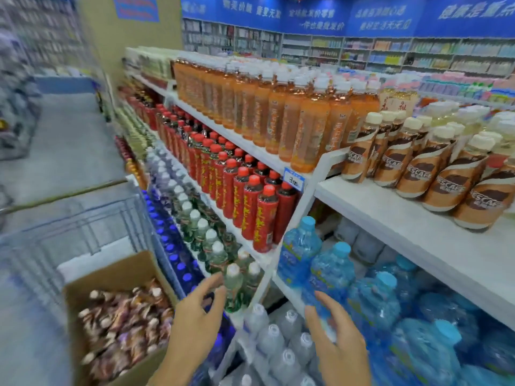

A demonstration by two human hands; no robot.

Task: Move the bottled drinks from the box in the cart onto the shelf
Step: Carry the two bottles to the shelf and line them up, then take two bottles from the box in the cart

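Both our hands are empty. The left hand (195, 316) hangs with its fingers loosely spread just beside the box's right edge, and the right hand (340, 338) hangs the same way in front of the blue water bottles (328, 271). We cannot tell whether it touches them.

The bottled drinks (125, 324) we have to move lie packed in the cardboard box (117, 270), which sits in the wire cart (83, 227) at our lower left. As we judge it, the step in hand is the reach back into the box for the next bottles.

To do it well, we should swing the left hand over the box and come down on a bottle at the near edge of the pack. We take it round the shoulder below the cap — not by the cap alone — and lift it straight out so its neighbours do not tip.

The picture is blurred there, but the pale caps seem to face up toward us. That would put each bottle's long axis roughly upright, with a few leaning.

The matching coffee bottles (412, 168) on the white shelf (404, 227) stand upright, caps up, labels toward the aisle. Bare board shows in front of them, so each bottle should land there the same way up, label out.
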